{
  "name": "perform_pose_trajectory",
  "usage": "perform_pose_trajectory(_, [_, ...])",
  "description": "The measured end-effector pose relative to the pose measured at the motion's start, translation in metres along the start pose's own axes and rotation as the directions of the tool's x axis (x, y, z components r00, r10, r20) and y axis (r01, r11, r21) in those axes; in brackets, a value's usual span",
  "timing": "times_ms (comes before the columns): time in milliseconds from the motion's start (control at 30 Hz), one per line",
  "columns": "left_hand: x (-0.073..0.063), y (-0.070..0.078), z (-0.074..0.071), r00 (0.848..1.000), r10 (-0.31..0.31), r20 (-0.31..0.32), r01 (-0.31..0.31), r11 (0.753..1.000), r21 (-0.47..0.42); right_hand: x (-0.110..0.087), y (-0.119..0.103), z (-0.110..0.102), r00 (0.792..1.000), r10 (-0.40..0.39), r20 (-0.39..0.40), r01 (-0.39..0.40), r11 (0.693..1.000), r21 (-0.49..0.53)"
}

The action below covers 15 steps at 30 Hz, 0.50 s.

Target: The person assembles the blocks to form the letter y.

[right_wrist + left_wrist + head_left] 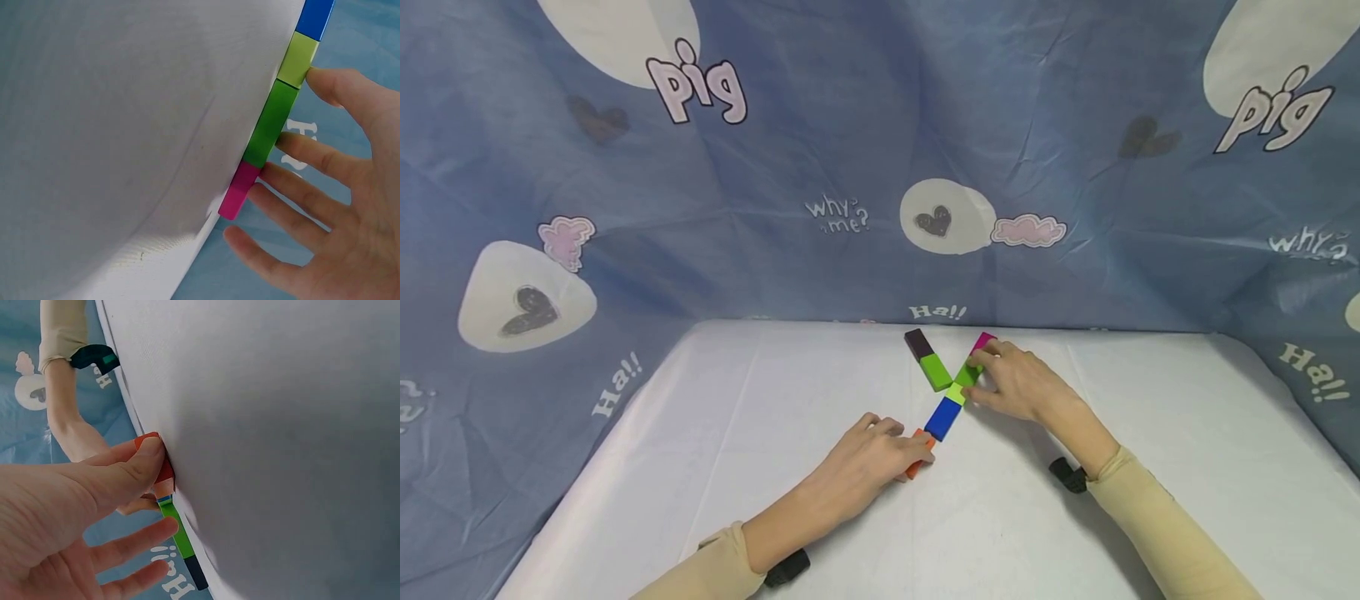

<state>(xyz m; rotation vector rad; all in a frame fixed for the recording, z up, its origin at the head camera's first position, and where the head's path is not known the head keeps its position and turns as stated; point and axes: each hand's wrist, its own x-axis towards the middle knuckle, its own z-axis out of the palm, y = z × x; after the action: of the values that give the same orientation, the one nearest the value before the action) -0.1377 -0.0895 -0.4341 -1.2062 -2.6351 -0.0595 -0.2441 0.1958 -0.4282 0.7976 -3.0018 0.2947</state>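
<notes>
Flat coloured blocks form a Y on the white table. My left hand pinches the orange block at the near end, thumb on one side. Beyond it run a blue block and a lime block. The right branch is a green block ending in a magenta block. Along that branch lies my right hand, its fingers spread and fairly straight, fingertips at the blocks' side and thumb at the lime block. A second green block and a black block make the left branch.
White cloth covers the table. A blue printed curtain rises behind the table and at both sides. Black wrist devices sit under both forearms, at the cuffs of beige sleeves.
</notes>
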Motion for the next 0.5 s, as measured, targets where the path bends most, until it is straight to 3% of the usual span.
perform_pose_trajectory(500, [0.0062, 0.0034, -0.0008, 1.0, 0.013, -0.013, -0.013, 0.999, 0.032, 0.0005, 0.0005, 0.0002, 1.0, 0.007, 0.005, -0.007, 1.0, -0.003])
